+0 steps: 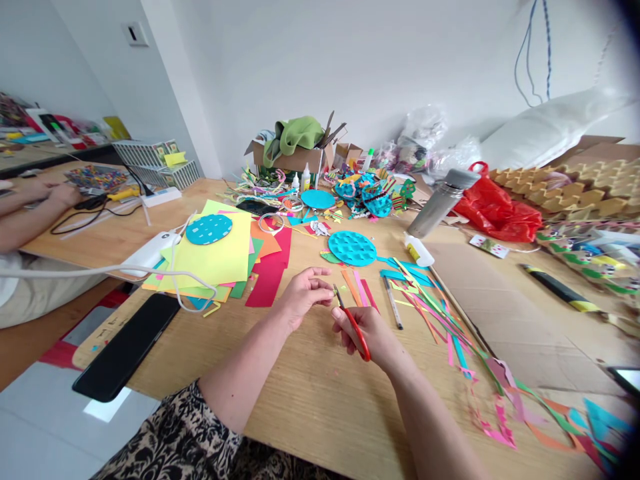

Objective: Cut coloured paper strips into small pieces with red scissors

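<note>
Red-handled scissors (356, 331) are gripped in my right hand (370, 333), their blades pointing up and left toward my other hand. My left hand (306, 295) is closed in a pinch beside the blade tips; a tiny yellowish-green piece seems to be at its fingertips, too small to make out. Beyond my hands lies a blue oval with raised bumps (352, 248). Orange, pink and red paper strips (356, 288) rest just behind the scissors. A pen (393, 303) lies to their right.
Stacked coloured paper (233, 257), a white power strip (145, 253) and a black phone (127, 347) are at left. Right of centre stand a glue bottle (419, 251) and metal flask (440, 203), near cardboard (505, 313) and a cutter (560, 289). Another person's hands (63, 193) show far left.
</note>
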The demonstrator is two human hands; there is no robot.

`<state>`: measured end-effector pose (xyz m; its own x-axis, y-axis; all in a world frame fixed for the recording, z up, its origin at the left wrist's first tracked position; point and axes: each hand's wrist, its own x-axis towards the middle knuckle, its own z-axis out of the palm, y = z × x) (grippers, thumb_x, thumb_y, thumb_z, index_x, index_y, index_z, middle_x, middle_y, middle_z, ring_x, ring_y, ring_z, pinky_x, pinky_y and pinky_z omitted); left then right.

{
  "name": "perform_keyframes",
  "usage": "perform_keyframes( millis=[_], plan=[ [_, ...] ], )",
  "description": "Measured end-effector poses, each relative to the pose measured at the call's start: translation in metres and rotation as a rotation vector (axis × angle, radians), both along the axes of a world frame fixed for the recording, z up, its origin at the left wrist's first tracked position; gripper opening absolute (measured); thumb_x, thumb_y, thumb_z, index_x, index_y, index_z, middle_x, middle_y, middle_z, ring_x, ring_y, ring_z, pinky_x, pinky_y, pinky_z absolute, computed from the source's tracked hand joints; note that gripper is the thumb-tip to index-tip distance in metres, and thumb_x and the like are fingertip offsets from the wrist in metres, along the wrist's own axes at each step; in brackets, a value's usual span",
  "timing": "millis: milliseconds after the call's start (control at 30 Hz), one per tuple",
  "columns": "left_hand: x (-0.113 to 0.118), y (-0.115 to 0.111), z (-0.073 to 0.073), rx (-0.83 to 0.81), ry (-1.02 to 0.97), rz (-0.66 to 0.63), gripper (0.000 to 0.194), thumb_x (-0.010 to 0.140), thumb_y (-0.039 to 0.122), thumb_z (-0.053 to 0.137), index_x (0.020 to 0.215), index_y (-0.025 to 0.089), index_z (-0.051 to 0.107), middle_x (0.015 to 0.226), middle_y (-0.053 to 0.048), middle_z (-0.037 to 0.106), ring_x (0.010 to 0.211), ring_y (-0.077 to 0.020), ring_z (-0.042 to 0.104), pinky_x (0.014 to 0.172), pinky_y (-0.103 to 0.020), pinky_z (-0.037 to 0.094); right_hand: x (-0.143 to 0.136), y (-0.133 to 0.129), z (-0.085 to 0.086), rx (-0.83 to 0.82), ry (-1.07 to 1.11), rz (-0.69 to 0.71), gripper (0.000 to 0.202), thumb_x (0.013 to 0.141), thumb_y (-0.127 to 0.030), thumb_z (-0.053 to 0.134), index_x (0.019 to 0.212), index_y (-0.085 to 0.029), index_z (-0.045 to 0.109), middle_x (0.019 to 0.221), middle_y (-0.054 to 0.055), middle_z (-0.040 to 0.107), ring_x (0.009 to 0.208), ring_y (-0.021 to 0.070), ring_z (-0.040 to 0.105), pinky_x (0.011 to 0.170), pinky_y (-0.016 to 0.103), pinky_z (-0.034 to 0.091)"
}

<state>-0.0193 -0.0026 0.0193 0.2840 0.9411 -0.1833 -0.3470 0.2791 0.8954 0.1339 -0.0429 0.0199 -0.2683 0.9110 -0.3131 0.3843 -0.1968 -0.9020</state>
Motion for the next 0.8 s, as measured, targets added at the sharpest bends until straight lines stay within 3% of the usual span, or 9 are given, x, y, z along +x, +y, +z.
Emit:
perform_keyframes(
  millis=[800],
  plan=[
    [0.0009, 0.0004, 0.0011, -0.026, 0.005, -0.007, 0.049, 0.057, 0.008, 0.068, 0.105, 0.011, 0.054, 0.067, 0.002, 0.06, 0.056, -0.0084, 0.055, 0.06, -0.024, 0.043, -0.0003, 0.0006, 0.0015, -0.011, -0.049, -0.023, 0.046, 0.075, -0.058, 0.058, 0.059, -0.014, 0.055, 0.041, -0.001, 0.051, 0.033, 0.0083, 0.047, 0.032, 0.017, 0.031]
  ],
)
